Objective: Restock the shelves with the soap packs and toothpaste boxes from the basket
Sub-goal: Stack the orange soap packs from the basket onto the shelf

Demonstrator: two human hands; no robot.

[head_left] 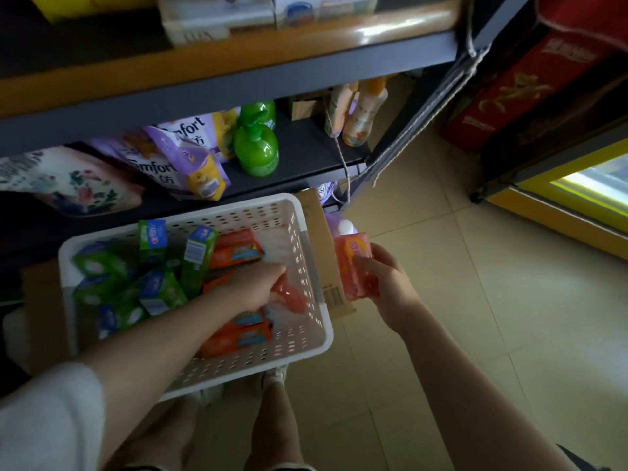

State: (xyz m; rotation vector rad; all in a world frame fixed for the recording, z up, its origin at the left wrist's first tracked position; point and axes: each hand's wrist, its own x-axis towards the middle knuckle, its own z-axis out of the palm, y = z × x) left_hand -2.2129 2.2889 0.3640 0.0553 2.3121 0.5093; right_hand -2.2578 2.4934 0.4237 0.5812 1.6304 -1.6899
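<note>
While the right hand [380, 283] holds a pink soap pack [353, 263] and the left hand [258, 283] grips another, the white perforated plastic basket [306, 348] looks far from emptied.

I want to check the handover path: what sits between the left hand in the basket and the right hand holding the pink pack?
In the head view, the white basket's right wall and a cardboard box beneath it lie between the left hand and the right hand gripping the pink pack.

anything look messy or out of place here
Mostly the toothpaste boxes in the white basket: they lie jumbled at mixed angles, some on end. On the lower shelf, the purple Comfort pouches lean against each other. Nothing looks spilled or damaged.
</note>
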